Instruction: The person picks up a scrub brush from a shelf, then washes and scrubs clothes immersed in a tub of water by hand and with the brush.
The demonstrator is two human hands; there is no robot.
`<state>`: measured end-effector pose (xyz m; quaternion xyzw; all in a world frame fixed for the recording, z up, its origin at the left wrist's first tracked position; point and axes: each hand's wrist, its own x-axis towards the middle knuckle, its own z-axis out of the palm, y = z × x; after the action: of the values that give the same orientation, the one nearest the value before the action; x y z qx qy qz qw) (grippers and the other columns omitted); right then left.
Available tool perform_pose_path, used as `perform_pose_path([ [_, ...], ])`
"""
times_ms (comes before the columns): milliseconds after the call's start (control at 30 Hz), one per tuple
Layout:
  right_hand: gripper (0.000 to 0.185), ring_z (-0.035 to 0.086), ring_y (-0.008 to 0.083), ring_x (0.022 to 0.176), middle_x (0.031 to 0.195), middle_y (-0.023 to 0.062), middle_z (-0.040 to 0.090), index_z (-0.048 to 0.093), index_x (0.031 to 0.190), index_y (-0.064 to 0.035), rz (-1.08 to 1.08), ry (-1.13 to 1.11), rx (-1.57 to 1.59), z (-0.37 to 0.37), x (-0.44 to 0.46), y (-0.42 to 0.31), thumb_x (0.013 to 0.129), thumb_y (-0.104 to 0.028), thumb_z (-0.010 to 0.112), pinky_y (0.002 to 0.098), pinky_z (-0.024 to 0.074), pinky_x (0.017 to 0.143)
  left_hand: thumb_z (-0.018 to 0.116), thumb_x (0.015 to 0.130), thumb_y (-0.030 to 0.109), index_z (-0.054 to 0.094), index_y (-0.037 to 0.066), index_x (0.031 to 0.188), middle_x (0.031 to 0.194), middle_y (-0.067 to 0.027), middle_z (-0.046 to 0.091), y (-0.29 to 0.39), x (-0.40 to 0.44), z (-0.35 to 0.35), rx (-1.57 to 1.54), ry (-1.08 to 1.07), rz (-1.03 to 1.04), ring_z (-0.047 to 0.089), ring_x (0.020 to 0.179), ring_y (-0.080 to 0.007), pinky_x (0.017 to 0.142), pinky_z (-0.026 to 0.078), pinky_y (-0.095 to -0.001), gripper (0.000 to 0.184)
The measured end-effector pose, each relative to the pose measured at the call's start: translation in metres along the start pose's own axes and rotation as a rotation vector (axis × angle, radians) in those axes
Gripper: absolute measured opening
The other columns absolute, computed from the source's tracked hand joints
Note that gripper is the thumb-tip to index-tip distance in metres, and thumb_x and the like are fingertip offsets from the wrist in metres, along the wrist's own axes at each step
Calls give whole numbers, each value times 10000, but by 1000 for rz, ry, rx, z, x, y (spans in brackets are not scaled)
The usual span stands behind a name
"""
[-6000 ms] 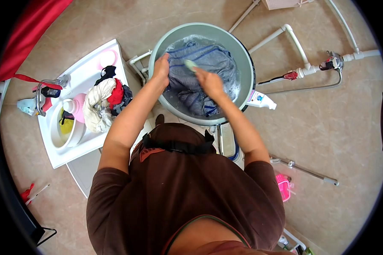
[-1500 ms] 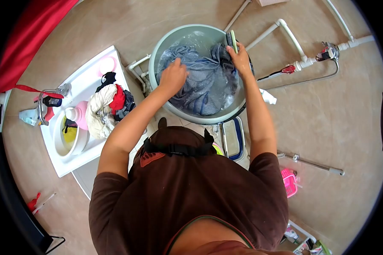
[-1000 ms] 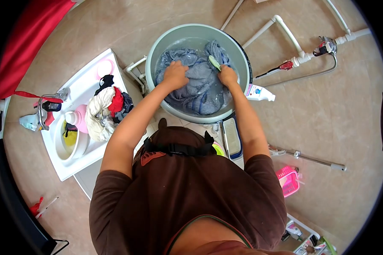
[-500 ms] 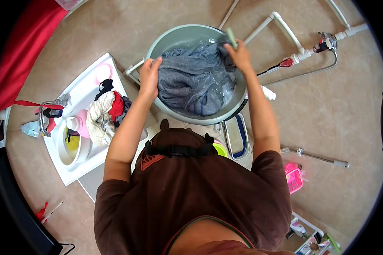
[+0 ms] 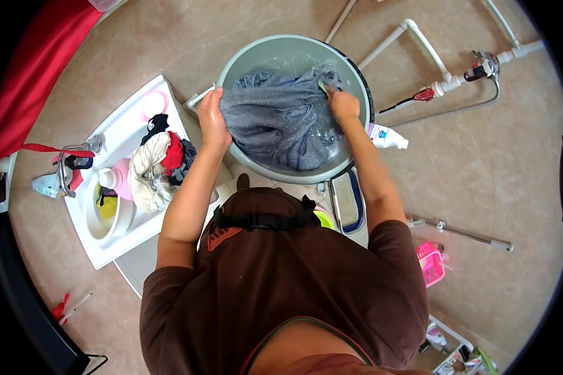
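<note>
A wet grey garment [image 5: 269, 115] lies bunched in water inside a large round grey-green basin [image 5: 231, 59]. At the basin's left rim, my left hand [image 5: 213, 122] is closed on the garment's edge and pulls the cloth taut. My right hand [image 5: 344, 106] is closed around a pale green scrub brush [image 5: 322, 87] over the right part of the garment. Only a small end of the brush shows; the rest is hidden by the hand. Suds and splashes float on the water around the cloth.
Left stands a white sink [image 5: 94, 250] with a heap of clothes [image 5: 150, 162], a pink bottle [image 5: 124, 181] and a white tub [image 5: 103, 225]. A white bottle [image 5: 388, 137] is right of the basin. White pipes [image 5: 425, 47] run along the wall; a pink basket [image 5: 430, 262] is lower right.
My right hand has come down and left with the brush, from above the basin's right rim onto the garment. My left hand has shifted slightly left, stretching the cloth.
</note>
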<state>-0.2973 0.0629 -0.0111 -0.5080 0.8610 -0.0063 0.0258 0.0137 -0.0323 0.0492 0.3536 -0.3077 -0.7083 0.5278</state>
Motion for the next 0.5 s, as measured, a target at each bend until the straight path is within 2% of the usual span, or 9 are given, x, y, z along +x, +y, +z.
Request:
perform_pose_path([
  [133,309,662,322,884,1028,158,669,647,1177,-247,15,-17,482,-37,-29,-42,914,-352,522,433,514,769,552,938,254,601,29,901,852,-14,582,8,-4,12,-60,10,-62,520,788,-112,743,417,-266,234],
  [167,324,649,341,929,1040,163,667,632,1205,-235,-189,111,725,-33,-38,-60,920,-354,531,402,506,813,548,944,267,610,18,936,882,-24,596,8,-4,12,-45,-1,-56,534,813,-119,763,426,-272,257],
  [200,324,634,358,967,1066,167,657,627,1212,-216,-243,-13,996,-41,-50,-85,921,-333,548,376,495,840,545,946,264,611,15,938,899,-31,601,3,0,7,-11,5,-47,537,830,-121,769,428,-276,258],
  [233,306,636,359,967,1067,167,661,628,1212,-221,-353,-4,1068,-55,-67,-115,925,-301,554,366,492,839,541,947,260,613,12,940,917,-37,606,-3,6,0,25,8,-35,539,847,-124,775,430,-281,258],
  [267,307,656,347,879,1004,132,687,622,1216,-229,-525,54,1014,-48,-75,-134,918,-278,565,393,508,799,538,949,257,614,9,942,935,-43,611,-6,9,-3,62,7,-25,542,863,-126,780,432,-285,259],
  [333,273,665,330,726,895,126,697,649,1172,-248,-447,81,606,-36,-72,-139,923,-275,540,427,532,683,547,942,244,613,27,917,879,-7,580,2,1,2,16,-25,-72,510,842,-110,772,409,-276,228],
  [400,257,650,310,605,803,139,687,671,1116,-282,-295,36,64,-10,-37,-105,930,-284,494,449,528,567,556,935,232,613,37,900,849,10,569,6,0,3,-21,-29,-101,493,821,-97,757,391,-266,206],
  [467,286,655,285,585,751,157,677,669,1116,-279,-304,156,18,14,-3,-56,943,-302,442,434,524,519,566,926,221,617,44,898,843,19,571,-2,4,-3,63,-62,-36,494,828,-89,783,383,-258,187],
  [500,287,663,292,622,756,152,678,648,1148,-293,-208,102,-16,12,11,-43,938,-336,457,441,528,544,571,922,216,619,47,898,840,24,572,-7,4,-10,105,-71,-6,494,832,-86,796,379,-253,177],
])
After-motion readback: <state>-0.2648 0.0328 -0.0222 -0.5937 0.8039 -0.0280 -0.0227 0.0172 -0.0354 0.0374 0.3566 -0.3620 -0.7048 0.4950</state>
